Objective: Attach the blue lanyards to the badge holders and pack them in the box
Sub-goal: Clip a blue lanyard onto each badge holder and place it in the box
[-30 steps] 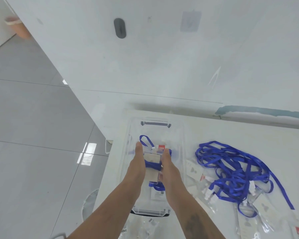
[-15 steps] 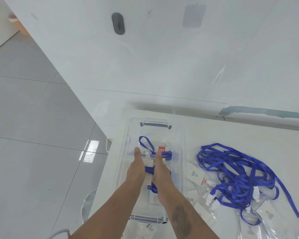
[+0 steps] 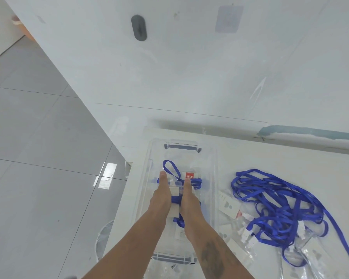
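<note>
Both flat, straight-fingered hands, left hand [image 3: 162,195] and right hand [image 3: 190,200], are pressing a blue-lanyard badge bundle [image 3: 177,195] inside the clear plastic box [image 3: 215,178]; a tangled blue lanyard pile [image 3: 274,210] is lying right.

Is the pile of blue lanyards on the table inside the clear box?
No, the lanyard pile lies on the table to the right of the clear box.

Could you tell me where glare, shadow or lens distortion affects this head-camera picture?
Head view: bright glare on the floor tile left of the table; a soft shadow lies along the wall behind the clear box; wide-angle bending tilts the wall lines; both forearms look stretched.
</note>
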Demonstrator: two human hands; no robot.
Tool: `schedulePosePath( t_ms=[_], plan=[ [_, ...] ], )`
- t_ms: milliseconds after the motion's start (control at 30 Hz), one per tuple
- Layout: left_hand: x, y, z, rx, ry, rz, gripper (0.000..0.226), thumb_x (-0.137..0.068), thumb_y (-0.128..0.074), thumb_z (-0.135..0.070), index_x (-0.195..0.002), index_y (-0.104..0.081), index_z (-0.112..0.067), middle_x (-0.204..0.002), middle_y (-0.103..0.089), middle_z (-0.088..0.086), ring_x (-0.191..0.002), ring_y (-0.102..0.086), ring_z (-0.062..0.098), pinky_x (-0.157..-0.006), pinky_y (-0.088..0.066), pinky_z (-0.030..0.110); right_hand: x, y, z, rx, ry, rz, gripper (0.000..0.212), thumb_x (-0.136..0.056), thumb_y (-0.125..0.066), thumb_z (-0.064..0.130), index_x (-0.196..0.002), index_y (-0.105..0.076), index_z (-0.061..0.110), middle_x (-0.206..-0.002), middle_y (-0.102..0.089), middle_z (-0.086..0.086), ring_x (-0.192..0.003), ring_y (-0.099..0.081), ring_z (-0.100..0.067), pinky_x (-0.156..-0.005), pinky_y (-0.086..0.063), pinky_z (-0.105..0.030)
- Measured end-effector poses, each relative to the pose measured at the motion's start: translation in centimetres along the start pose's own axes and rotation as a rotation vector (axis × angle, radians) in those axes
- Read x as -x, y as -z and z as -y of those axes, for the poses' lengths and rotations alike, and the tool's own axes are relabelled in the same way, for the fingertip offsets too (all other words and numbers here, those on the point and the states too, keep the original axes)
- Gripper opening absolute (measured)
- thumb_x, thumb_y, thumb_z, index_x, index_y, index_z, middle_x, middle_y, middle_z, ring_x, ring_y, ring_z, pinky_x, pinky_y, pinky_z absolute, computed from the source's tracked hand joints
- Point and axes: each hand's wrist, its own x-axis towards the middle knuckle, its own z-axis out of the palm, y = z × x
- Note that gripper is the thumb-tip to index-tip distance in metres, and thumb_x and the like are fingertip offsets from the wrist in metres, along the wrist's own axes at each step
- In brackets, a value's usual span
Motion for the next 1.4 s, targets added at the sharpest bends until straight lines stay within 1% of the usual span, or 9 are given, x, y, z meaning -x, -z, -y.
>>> schedulePosePath(
  t_ms=[300, 400, 633, 700, 767, 867, 1033, 1133, 1400],
  plan=[
    [0.3, 1.4, -0.3, 0.119, 0.049, 0.016, 0.084, -0.079, -0.026, -0.085, -0.130, -0.054, -0.025, -0.128, -0.065, 0.002, -0.118, -0.058, 0.031, -0.108, -0.042, 0.041, 0.1, 0.1, -0.1, -0.013, -0.007, 0.020, 0.063, -0.094, -0.030, 0.067, -0.123, -0.060, 0.020, -0.115, -0.069, -0.006, -0.088, -0.064, -0.015, -0.058, -0.045, -0.021],
    [0.9, 2.0, -0.8, 0.087, 0.002, 0.021, 0.060, -0.094, -0.022, -0.069, -0.093, -0.052, -0.018, -0.062, -0.066, -0.012, -0.069, -0.052, 0.010, -0.077, -0.045, 0.023, -1.4, -0.8, -0.9, -0.089, -0.001, 0.050, 0.069, -0.085, -0.037, 0.076, -0.124, -0.061, 0.024, -0.114, -0.069, -0.007, -0.101, -0.068, -0.024, -0.083, -0.058, -0.034],
    [3.8, 3.1, -2.2, 0.121, -0.045, 0.085, 0.057, -0.096, -0.019, -0.067, -0.070, -0.042, -0.022, -0.028, -0.047, -0.017, -0.024, -0.047, -0.005, -0.053, -0.038, 0.019, 1.7, -0.6, -0.5, -0.183, 0.003, 0.101, 0.048, -0.090, -0.045, 0.067, -0.101, -0.064, 0.024, -0.088, -0.074, -0.002, -0.085, -0.072, -0.025, -0.091, -0.057, -0.044],
    [3.7, 3.4, -2.1, 0.122, -0.066, 0.103, 0.060, -0.096, -0.018, -0.068, -0.075, -0.047, -0.020, -0.037, -0.056, -0.016, -0.032, -0.054, -0.004, -0.061, -0.035, 0.018, 2.1, -0.4, -0.3, -0.176, 0.004, 0.098, 0.050, -0.090, -0.045, 0.068, -0.102, -0.064, 0.024, -0.091, -0.074, -0.002, -0.088, -0.072, -0.025, -0.091, -0.057, -0.042],
    [2.5, 3.8, -1.6, 0.122, -0.078, 0.127, 0.065, -0.092, -0.018, -0.075, -0.106, -0.055, -0.023, -0.093, -0.073, -0.008, -0.084, -0.069, 0.001, -0.090, -0.039, 0.024, 2.5, -0.2, 0.0, -0.142, 0.001, 0.080, 0.053, -0.089, -0.042, 0.071, -0.097, -0.062, 0.023, -0.086, -0.072, 0.000, -0.083, -0.071, -0.021, -0.086, -0.058, -0.036],
    [2.5, 4.3, -1.6, 0.094, -0.049, 0.164, 0.094, -0.084, -0.019, -0.084, -0.152, -0.031, -0.021, -0.159, -0.031, 0.001, -0.145, -0.030, 0.020, -0.117, -0.019, 0.042, 4.4, 0.4, 1.0, -0.101, -0.019, 0.043, 0.054, -0.090, -0.039, 0.069, -0.089, -0.056, 0.018, -0.075, -0.061, 0.001, -0.076, -0.065, -0.017, -0.084, -0.055, -0.032],
    [4.5, 5.0, -2.5, 0.111, -0.094, 0.263, 0.088, -0.088, -0.021, -0.079, -0.154, -0.028, -0.021, -0.160, -0.028, -0.003, -0.148, -0.026, 0.019, -0.120, -0.015, 0.043, 8.4, 2.2, 2.0, -0.125, 0.010, 0.060, 0.049, -0.096, -0.039, 0.060, -0.105, -0.056, 0.015, -0.135, -0.056, -0.014, -0.130, -0.051, -0.031, -0.106, -0.042, -0.038],
    [5.2, 5.3, -2.8, 0.109, -0.152, 0.281, 0.082, -0.091, -0.023, -0.076, -0.151, -0.035, -0.022, -0.157, -0.035, -0.003, -0.145, -0.032, 0.021, -0.121, -0.019, 0.044, 10.8, 3.2, 2.4, -0.163, 0.082, 0.082, 0.043, -0.096, -0.041, 0.061, -0.085, -0.050, 0.020, -0.136, -0.056, -0.010, -0.116, -0.058, -0.025, -0.099, -0.047, -0.037],
    [7.5, 5.0, -3.1, 0.055, -0.311, 0.328, 0.068, -0.091, -0.027, -0.074, -0.141, -0.047, -0.033, -0.151, -0.042, -0.009, -0.128, -0.044, 0.016, -0.117, -0.026, 0.042, 14.6, 7.2, 2.0, -0.278, 0.400, 0.056, 0.055, -0.099, -0.035, 0.055, -0.138, -0.050, 0.020, -0.144, -0.052, 0.002, -0.133, -0.047, -0.018, -0.117, -0.032, -0.043]
  ],
)
